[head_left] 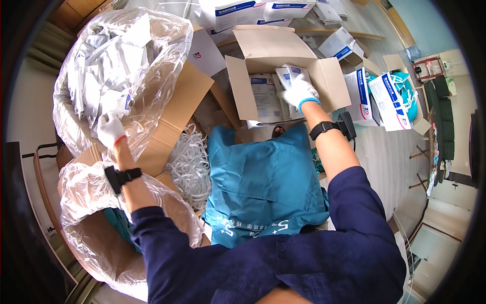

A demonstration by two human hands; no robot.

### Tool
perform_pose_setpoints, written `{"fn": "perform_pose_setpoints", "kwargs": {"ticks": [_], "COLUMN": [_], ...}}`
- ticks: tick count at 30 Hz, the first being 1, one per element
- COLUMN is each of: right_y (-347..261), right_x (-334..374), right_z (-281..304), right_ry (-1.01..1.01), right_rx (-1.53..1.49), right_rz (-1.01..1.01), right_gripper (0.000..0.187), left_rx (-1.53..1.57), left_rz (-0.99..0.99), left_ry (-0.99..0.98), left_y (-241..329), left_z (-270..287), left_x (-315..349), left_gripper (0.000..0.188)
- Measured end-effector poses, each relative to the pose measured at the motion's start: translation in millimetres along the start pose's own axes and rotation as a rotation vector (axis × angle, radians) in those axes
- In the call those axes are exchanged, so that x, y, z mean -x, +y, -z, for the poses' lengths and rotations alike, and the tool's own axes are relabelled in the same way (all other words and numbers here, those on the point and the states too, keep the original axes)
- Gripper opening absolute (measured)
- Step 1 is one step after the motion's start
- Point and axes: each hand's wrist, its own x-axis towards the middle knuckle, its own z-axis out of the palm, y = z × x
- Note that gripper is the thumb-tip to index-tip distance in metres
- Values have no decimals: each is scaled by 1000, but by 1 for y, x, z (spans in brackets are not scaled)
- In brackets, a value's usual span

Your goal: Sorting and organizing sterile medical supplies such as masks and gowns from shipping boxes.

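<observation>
My left hand [111, 131], in a white glove with a red cuff edge, is at the near side of a heap of white flat packets [114, 63]. Its fingers close at the lower edge of one white packet [119, 103] with a blue mark; the fingertips are partly hidden. Inside an open brown carton [268, 43], my right hand [301, 94], white-gloved with a blue cuff, is closed over a white packet [291, 74] with a blue stripe. More packets [265, 99] lie flat in the carton's left half.
Clear plastic [169, 38] lines the box of loose packets; another lined box [101, 248] holds teal cloth. A teal cloth [266, 177] covers my lap. White shredded strips [188, 169] lie beside it. Printed white boxes [235, 15] stand behind, others [390, 101] with teal items at right.
</observation>
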Motion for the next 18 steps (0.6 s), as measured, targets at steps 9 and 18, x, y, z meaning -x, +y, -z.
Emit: {"fn": "perform_pose_setpoints", "kwargs": {"ticks": [9, 18], "right_y": [13, 55], "right_x": [-9, 36], "right_z": [-5, 52], "right_ry": [-27, 495], "right_rx": [30, -162], "right_rz": [121, 278], "right_gripper": [97, 36], "left_rx": [487, 759], "left_rz": [-33, -211], "left_ry": [-55, -498], "left_y": [106, 177], "left_z": [78, 95], "left_x": [170, 288], "left_gripper": [13, 15]}}
